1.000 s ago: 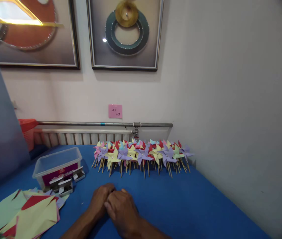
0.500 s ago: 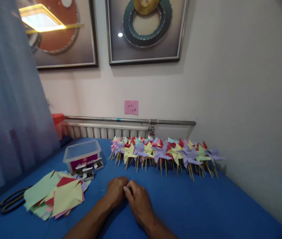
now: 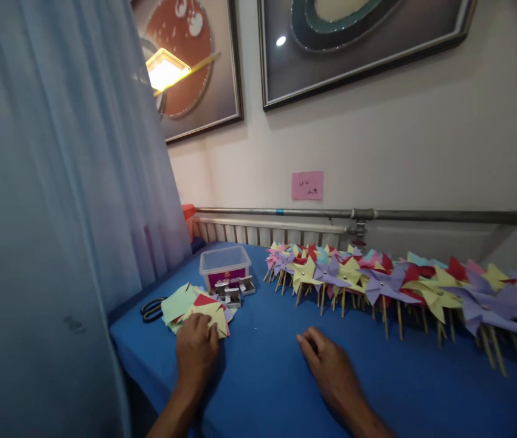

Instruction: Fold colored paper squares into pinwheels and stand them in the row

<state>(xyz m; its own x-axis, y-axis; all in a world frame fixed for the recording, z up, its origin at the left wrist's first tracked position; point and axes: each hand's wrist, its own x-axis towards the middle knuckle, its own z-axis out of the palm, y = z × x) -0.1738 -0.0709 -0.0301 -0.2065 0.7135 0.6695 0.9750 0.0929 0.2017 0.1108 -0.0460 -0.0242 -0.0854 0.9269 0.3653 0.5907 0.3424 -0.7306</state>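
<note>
My left hand reaches over the near edge of a pile of coloured paper pieces. Its fingers are bent down at a yellow sheet on top, with the thumb apart from them; no sheet is lifted. My right hand rests on the blue cloth, its fingers curled in, and nothing shows in it. Scissors with dark handles lie left of the pile, their blades hidden. Small open boxes sit behind the pile, in front of a clear plastic tub with a purple label.
Rows of paper pinwheels on sticks stand across the back and right of the blue-covered table. A blue curtain hangs at the left. Behind the table are a metal pipe, a radiator and a red basket.
My hands were together at the table's middle. My left hand has moved left onto the paper pile, and my right hand stays apart on the cloth. The view has swung left.
</note>
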